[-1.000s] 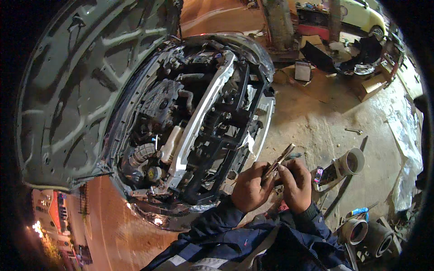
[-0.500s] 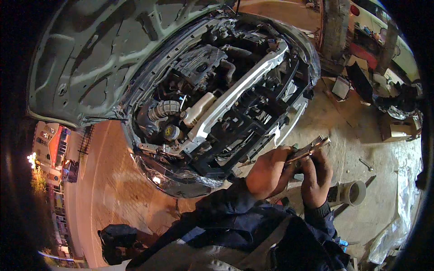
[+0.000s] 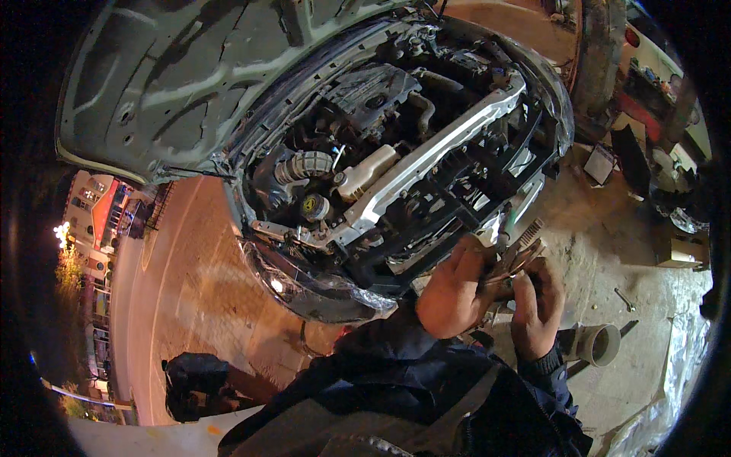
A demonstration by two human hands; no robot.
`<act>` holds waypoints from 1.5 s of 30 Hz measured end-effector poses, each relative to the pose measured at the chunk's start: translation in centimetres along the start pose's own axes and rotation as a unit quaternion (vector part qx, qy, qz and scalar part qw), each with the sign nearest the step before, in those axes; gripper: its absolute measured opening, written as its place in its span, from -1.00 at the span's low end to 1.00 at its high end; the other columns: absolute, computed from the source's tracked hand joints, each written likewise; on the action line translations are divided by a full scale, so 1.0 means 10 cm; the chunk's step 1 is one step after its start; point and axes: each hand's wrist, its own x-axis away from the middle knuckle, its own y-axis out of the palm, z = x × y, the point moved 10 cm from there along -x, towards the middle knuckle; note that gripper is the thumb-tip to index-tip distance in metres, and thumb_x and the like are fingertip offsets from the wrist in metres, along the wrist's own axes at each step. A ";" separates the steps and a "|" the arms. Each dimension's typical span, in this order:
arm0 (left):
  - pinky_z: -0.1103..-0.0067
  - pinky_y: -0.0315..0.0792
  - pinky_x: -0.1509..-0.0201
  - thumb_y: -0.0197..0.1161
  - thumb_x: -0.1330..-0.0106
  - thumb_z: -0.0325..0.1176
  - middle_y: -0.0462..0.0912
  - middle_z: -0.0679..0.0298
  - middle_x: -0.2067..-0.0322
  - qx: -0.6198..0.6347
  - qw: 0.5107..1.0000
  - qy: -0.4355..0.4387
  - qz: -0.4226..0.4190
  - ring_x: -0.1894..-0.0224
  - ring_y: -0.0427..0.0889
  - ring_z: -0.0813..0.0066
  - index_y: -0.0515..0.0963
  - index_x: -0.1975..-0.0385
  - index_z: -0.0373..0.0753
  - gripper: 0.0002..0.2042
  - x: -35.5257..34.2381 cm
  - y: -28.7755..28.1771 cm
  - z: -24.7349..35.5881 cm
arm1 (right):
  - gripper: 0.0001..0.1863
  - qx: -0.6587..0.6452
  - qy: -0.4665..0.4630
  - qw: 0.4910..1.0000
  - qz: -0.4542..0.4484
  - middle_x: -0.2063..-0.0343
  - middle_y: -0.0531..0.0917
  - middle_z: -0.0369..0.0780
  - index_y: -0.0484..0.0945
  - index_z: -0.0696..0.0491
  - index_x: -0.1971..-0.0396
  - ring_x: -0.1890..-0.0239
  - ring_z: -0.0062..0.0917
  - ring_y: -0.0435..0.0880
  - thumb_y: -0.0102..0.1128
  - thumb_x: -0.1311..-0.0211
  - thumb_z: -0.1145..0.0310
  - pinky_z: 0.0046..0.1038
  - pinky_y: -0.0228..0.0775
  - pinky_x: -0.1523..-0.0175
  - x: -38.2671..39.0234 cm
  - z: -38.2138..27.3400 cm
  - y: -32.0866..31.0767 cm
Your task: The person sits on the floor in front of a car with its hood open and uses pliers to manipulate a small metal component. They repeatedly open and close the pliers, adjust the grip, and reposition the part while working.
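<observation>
Beside the car (image 3: 449, 158), left hand (image 3: 454, 289) and right hand (image 3: 539, 311) clamp fingers around a metal piece (image 3: 529, 234) (ridged)

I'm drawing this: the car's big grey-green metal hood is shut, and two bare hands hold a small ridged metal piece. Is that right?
The big grey-green metal hood isn't shut: the head view shows it raised. The bare left hand and bare right hand do hold the small ridged metal piece.
</observation>
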 end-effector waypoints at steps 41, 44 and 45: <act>0.63 0.46 0.39 0.29 -0.56 -0.47 0.66 0.24 0.19 0.336 0.846 -0.412 -0.029 0.38 0.54 0.64 0.42 -0.22 -0.34 -0.68 1.04 0.54 -0.51 | -0.72 0.107 0.068 0.920 -0.372 0.28 0.73 0.16 0.67 0.22 -0.01 0.30 0.07 0.74 0.29 -0.50 0.32 -0.08 0.57 0.14 0.58 0.92 -0.04; 0.63 0.45 0.42 0.30 -0.56 -0.46 0.65 0.24 0.21 0.339 0.842 -0.417 -0.047 0.38 0.53 0.66 0.41 -0.18 -0.36 -0.69 1.15 0.62 -0.54 | -0.75 0.129 0.079 0.900 -0.410 0.43 0.73 -0.02 0.69 0.24 0.12 0.40 -0.32 0.75 0.25 -0.59 0.32 -0.25 0.55 0.25 0.59 0.94 -0.22; 0.63 0.45 0.42 0.31 -0.56 -0.46 0.65 0.24 0.22 0.347 0.835 -0.422 -0.064 0.39 0.52 0.66 0.42 -0.17 -0.35 -0.69 1.18 0.67 -0.54 | -0.77 0.134 0.039 0.903 -0.407 0.46 0.71 -0.03 0.68 0.21 0.15 0.42 -0.30 0.75 0.28 -0.57 0.31 -0.23 0.54 0.27 0.55 0.86 -0.29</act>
